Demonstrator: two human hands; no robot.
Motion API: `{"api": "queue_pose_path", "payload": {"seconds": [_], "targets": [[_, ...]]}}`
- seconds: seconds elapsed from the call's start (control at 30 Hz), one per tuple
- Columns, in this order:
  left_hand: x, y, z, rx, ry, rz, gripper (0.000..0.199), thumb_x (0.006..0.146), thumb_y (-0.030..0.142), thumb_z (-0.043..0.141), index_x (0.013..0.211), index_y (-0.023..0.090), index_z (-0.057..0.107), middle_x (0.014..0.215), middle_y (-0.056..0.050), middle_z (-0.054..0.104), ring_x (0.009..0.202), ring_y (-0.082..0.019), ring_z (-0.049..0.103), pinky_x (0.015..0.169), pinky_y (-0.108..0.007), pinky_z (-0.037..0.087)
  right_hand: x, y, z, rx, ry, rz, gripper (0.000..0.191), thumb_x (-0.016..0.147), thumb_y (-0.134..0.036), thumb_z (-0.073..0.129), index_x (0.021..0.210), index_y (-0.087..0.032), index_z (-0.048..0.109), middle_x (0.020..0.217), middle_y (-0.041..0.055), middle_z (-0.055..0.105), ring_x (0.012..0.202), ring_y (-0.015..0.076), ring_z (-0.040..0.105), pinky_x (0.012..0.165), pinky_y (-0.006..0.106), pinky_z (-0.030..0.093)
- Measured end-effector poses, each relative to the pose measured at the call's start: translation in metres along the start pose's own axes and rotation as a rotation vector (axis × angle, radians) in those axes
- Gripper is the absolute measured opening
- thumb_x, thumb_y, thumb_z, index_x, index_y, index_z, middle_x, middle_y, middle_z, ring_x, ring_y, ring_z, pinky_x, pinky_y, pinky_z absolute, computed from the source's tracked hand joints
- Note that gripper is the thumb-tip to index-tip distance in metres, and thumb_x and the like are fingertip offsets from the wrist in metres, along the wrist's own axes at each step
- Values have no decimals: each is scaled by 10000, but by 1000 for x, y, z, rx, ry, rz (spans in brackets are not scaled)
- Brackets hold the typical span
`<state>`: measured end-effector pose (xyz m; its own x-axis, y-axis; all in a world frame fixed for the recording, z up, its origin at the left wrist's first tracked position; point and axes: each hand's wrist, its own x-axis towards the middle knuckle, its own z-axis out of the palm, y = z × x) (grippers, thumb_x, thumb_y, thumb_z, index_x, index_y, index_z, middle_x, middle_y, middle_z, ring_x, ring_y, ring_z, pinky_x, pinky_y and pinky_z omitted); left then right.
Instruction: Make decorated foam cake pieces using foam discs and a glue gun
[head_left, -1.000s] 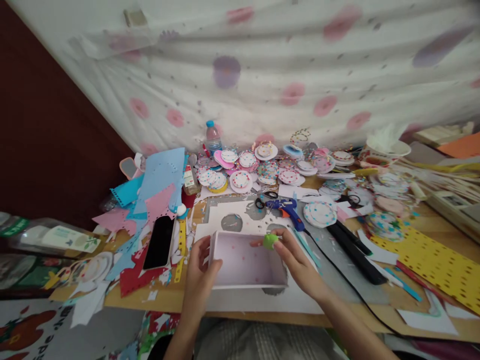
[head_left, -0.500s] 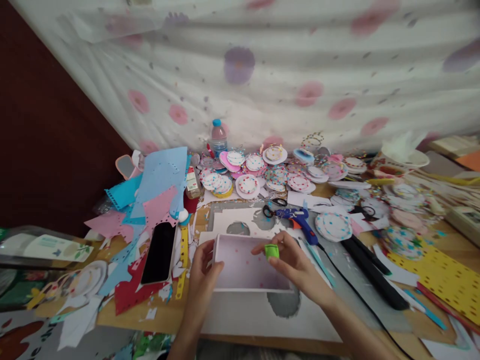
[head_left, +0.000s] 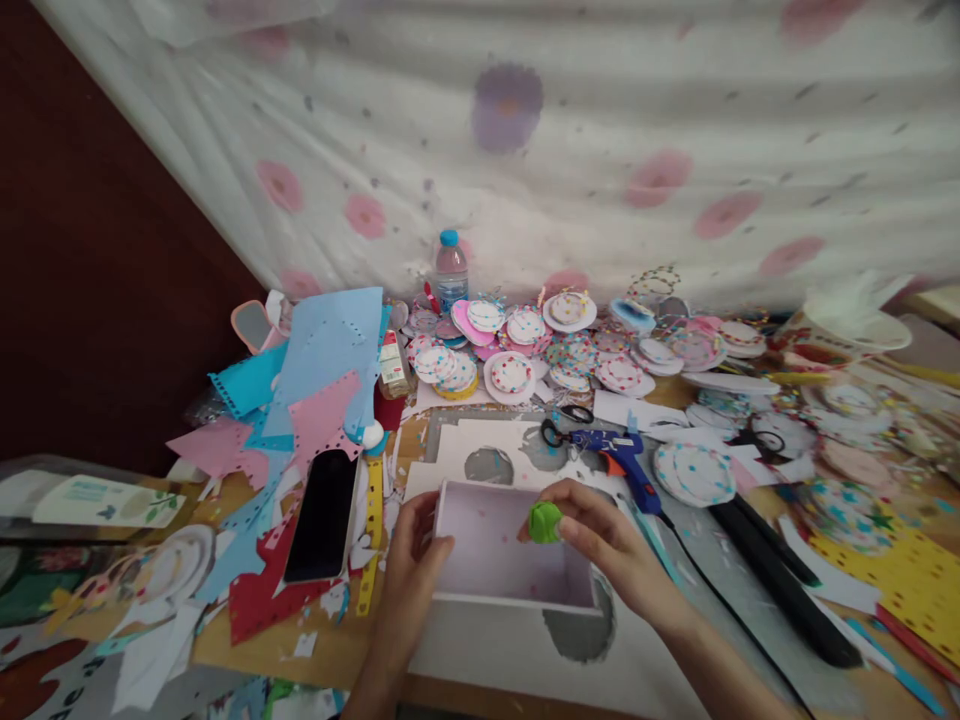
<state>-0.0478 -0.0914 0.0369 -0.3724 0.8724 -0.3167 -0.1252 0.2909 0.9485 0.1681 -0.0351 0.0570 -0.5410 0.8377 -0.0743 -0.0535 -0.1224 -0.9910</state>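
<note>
My left hand [head_left: 415, 560] grips the left wall of a shallow white box [head_left: 480, 590], thumb over the rim and fingers behind. The box is tilted so its inside faces me, and small pink spots show on its floor. Over the box's right half, my right hand [head_left: 600, 535] pinches a small bright green rolled piece [head_left: 544, 522], like a coil or rosette, between thumb and fingers. Beneath the box lies a white sheet [head_left: 480, 650] with round holes cut in it.
Behind the box lies a blue glue gun [head_left: 615, 455] with its cord trailing right. Decorated paper discs [head_left: 511, 373] crowd the back near a water bottle [head_left: 451, 270]. A phone [head_left: 322, 515] and coloured paper scraps [head_left: 330, 330] cover the left. Black scissors handles [head_left: 787, 590] lie right.
The green piece has turned in my right fingers and now shows its rounded, coiled side. My left hand still holds the box. The whole view has shifted slightly.
</note>
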Motion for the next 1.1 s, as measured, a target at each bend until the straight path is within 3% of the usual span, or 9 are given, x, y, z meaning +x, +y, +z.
{"api": "queue_pose_path", "payload": {"seconds": [0.27, 0.4, 0.5, 0.63, 0.83, 1.0, 1.1], "targets": [[1, -10, -3, 126, -7, 28, 415, 677, 259, 623, 1082, 206, 552, 1130, -106, 645, 1071, -280, 618, 924, -437, 486, -1, -9, 0, 19, 39, 56, 340, 964, -530, 280, 1025, -244, 454, 907, 80, 728, 1015, 261, 643, 977, 473, 388], [-11, 0, 1, 428, 157, 408, 491, 730, 238, 671, 1206, 255, 550, 1347, -99, 519, 1279, -294, 454, 1088, -481, 327, -2, -9, 3, 70, 21, 97, 307, 967, -527, 271, 1036, -277, 436, 1000, 76, 724, 1116, 247, 598, 1037, 487, 336], [-17, 15, 8, 563, 28, 679, 417, 739, 212, 704, 1137, 318, 639, 1290, -52, 585, 1258, -295, 470, 1083, -464, 331, -4, -8, 9, 100, 23, 135, 325, 960, -537, 279, 1030, -276, 460, 976, 78, 710, 1098, 250, 603, 1031, 472, 359], [-14, 25, 20, 688, -171, 856, 295, 764, 184, 702, 1005, 354, 714, 1101, -22, 700, 1094, -279, 579, 983, -434, 393, -6, -5, 18, 178, 68, 125, 344, 944, -546, 328, 1005, -254, 499, 957, 75, 655, 1019, 246, 614, 920, 426, 460], [-13, 27, 28, 727, -129, 1090, 175, 842, 110, 609, 924, 242, 690, 922, -17, 713, 904, -197, 597, 861, -367, 415, -11, -2, 18, 272, 113, 143, 332, 935, -537, 386, 998, -238, 515, 953, 72, 674, 1015, 239, 598, 907, 419, 448], [-8, 26, 23, 832, -200, 1055, 106, 841, 118, 615, 885, 201, 665, 949, -28, 698, 913, -196, 577, 863, -378, 390, -31, -6, -7, 89, 319, 118, 303, 903, -531, 446, 1013, -257, 516, 983, 73, 706, 1005, 249, 601, 902, 423, 456], [-3, 23, 22, 875, -213, 1014, 90, 834, 116, 630, 829, 203, 654, 871, -6, 686, 865, -187, 575, 853, -378, 380, -52, -8, -44, -194, 590, 56, 302, 834, -521, 546, 1004, -272, 529, 992, 69, 693, 949, 257, 628, 846, 398, 487]]}}
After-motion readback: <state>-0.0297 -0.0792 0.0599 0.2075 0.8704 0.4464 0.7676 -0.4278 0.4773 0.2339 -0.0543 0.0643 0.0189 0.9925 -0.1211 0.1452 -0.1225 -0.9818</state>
